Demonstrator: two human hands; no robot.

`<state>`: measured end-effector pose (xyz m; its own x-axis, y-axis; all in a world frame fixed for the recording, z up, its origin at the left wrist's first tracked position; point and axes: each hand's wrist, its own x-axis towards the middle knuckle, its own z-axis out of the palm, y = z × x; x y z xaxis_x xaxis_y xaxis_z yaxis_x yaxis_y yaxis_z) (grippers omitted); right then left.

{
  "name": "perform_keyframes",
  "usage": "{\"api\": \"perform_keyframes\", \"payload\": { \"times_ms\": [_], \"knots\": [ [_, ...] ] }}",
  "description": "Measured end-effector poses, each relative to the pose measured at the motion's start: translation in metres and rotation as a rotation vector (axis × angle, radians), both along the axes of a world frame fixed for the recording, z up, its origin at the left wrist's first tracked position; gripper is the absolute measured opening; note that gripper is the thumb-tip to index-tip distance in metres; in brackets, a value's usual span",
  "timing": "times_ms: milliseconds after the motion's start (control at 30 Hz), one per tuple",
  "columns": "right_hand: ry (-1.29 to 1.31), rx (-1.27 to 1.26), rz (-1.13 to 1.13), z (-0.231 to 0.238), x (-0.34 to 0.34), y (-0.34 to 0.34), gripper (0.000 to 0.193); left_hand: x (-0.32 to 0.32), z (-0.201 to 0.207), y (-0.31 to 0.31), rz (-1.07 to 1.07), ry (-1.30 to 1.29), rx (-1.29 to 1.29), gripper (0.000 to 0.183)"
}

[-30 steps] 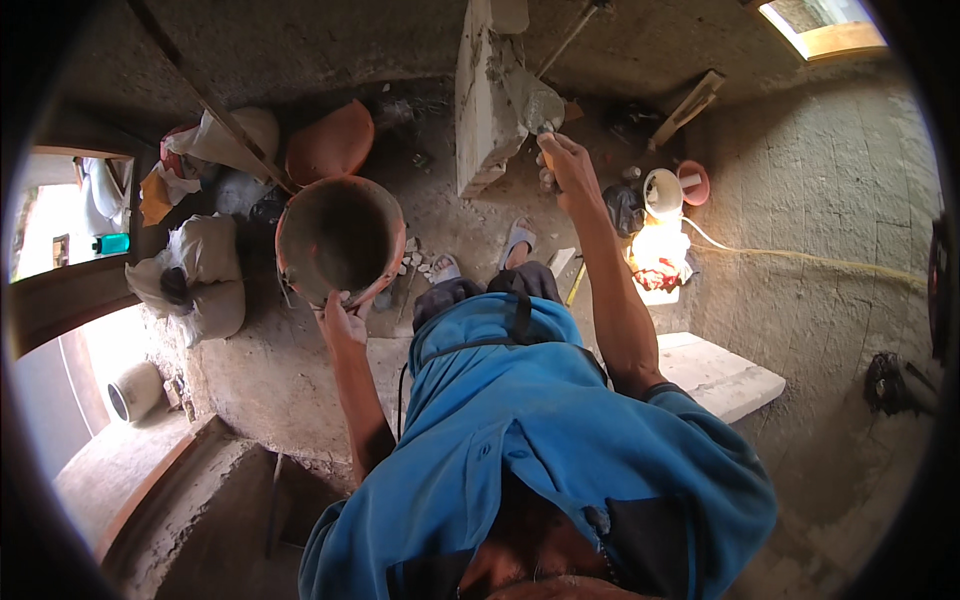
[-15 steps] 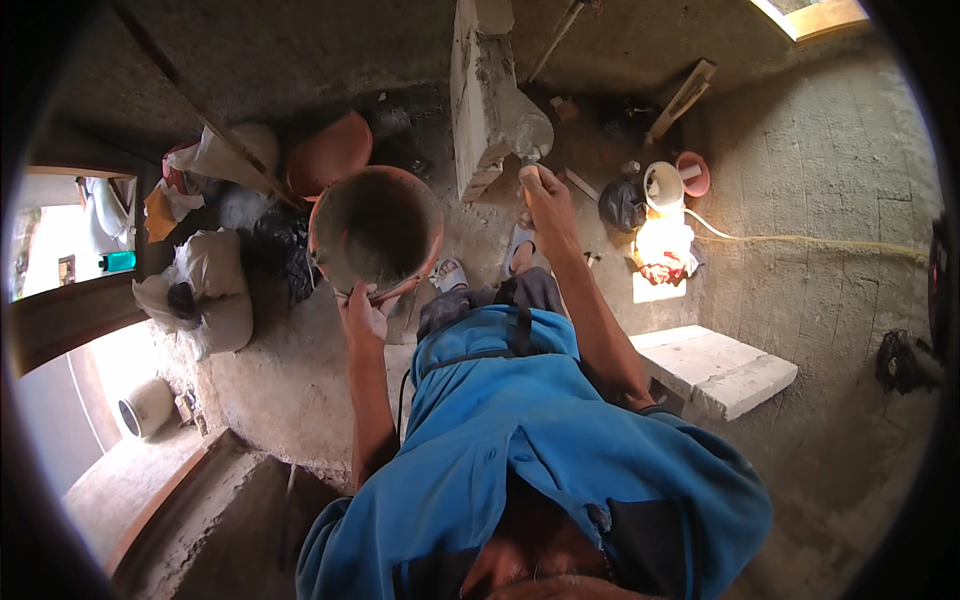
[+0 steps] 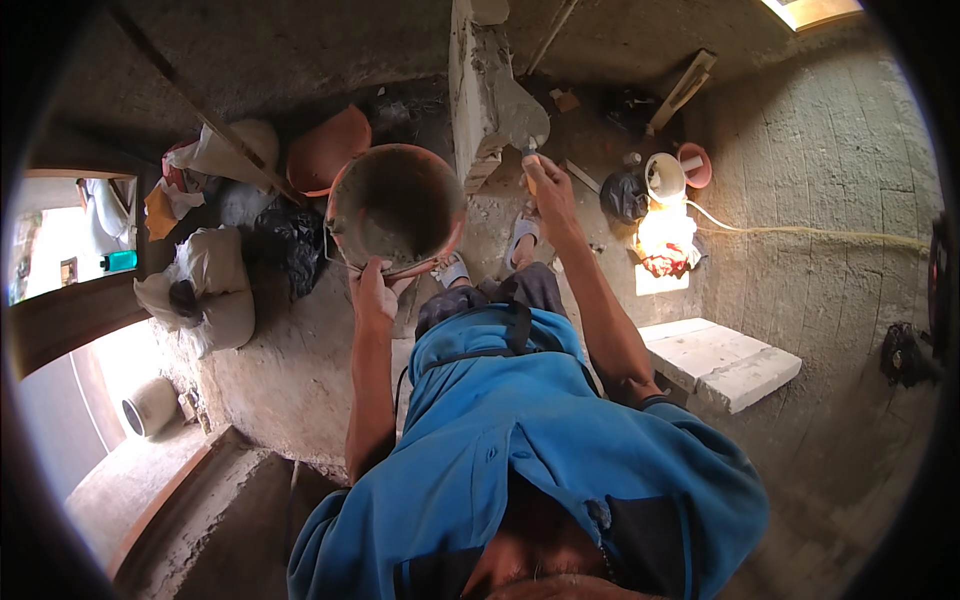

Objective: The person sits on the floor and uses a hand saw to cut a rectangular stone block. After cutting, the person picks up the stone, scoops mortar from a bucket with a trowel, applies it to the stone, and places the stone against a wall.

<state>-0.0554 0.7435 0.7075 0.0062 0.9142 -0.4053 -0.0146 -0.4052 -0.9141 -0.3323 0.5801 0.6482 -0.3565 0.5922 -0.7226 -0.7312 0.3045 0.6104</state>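
Observation:
My left hand [image 3: 374, 293] is closed on the near rim of a reddish-orange bucket [image 3: 458, 215]. Grey wet-looking mortar [image 3: 400, 225] coats the inside of the bucket, which tilts up toward me. My right hand [image 3: 552, 190] grips the handle of a trowel [image 3: 524, 118], its blade pointing away from me. That blade lies along the right side of a narrow wall of pale blocks [image 3: 465, 90], smeared with grey mortar. Whether the blade touches the wall, I cannot tell.
A second orange tub [image 3: 330, 155] stands behind the bucket, near white sacks [image 3: 215, 290] and black plastic [image 3: 290, 245]. Pale blocks [image 3: 720, 362] lie at right. Beyond them are a white bucket [image 3: 665, 178], a pink bucket [image 3: 694, 165] and a yellowish hose [image 3: 810, 234].
The bucket in my left hand has moved right and slightly away, closer to the block wall. My right hand has shifted a little to the right, still holding the trowel.

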Motion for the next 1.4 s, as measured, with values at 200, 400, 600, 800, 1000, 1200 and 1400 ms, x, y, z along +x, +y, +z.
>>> {"api": "perform_keyframes", "payload": {
  "times_ms": [200, 400, 600, 800, 1000, 1200, 1400],
  "knots": [
    [0.151, -0.04, 0.11, 0.035, 0.027, 0.033, 0.046, 0.007, 0.005, 0.005, 0.022, -0.055, 0.042, 0.043],
    [-0.224, 0.134, 0.67, 0.083, 0.054, 0.013, 0.054, 0.009, 0.09, 0.033, -0.07, 0.179, 0.007, 0.049],
    [-0.832, 0.498, 0.936, 0.07, 0.001, 0.03, 0.041, 0.032, 0.095, 0.068, -0.31, 0.748, 0.185, 0.059],
    [-0.749, 0.459, 1.172, 0.073, -0.007, 0.065, 0.043, 0.065, 0.109, 0.096, -0.259, 1.078, 0.053, 0.058],
    [-0.241, -0.226, 1.147, 0.08, 0.047, 0.135, 0.047, 0.094, 0.128, 0.113, -0.082, 0.617, 0.107, 0.059],
    [0.06, -0.358, 1.016, 0.061, 0.12, 0.196, 0.044, 0.123, 0.136, 0.149, 0.139, 0.395, 0.032, 0.054],
    [-0.202, -0.079, 1.103, 0.095, 0.136, 0.28, 0.032, 0.139, 0.1, 0.157, 0.343, 0.359, 0.094, 0.058]
  ]
}}
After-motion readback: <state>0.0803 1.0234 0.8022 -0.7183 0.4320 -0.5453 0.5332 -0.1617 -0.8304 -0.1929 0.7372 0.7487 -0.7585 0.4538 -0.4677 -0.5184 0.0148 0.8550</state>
